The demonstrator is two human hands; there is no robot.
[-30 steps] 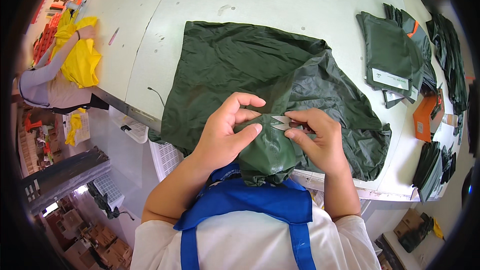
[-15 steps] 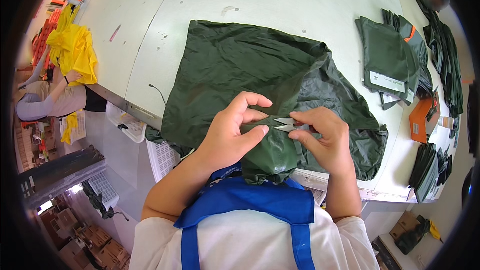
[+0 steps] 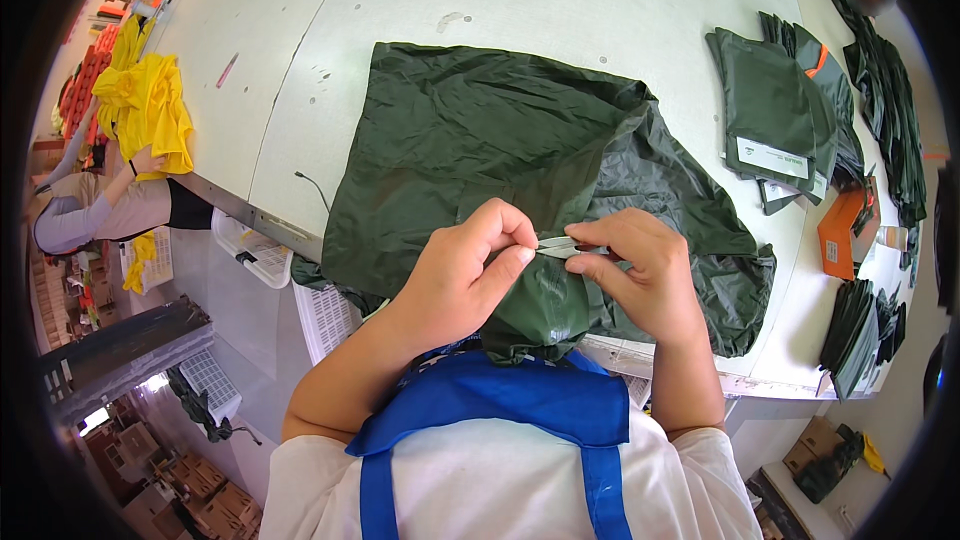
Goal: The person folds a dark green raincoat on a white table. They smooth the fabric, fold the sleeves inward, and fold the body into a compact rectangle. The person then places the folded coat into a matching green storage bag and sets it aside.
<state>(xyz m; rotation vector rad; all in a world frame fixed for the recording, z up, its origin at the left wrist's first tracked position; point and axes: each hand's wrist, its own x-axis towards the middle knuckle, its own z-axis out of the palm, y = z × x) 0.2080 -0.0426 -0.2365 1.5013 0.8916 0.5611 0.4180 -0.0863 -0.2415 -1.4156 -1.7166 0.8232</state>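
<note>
A dark green coated-fabric garment (image 3: 470,130) lies spread and creased on the white table, and its near end hangs over the front edge against my blue apron. In my right hand (image 3: 648,270) is a small pair of metal thread snips (image 3: 556,245), blades pointing left, their tips close together. My left hand (image 3: 455,270) pinches with thumb and forefinger just at the blade tips, over the fabric. What sits in that pinch is too small to make out.
Folded green garments in a stack (image 3: 770,110) lie at the right, beside an orange box (image 3: 845,235) and more dark green pieces (image 3: 850,335). A pink pen (image 3: 228,70) lies far left. Beyond the left edge, a person handles yellow garments (image 3: 150,110). A white crate (image 3: 322,318) stands below the table.
My left thumb and forefinger have closed into a pinch. The snips have moved slightly left and their blades have come together. At the left, the other person has shifted a little.
</note>
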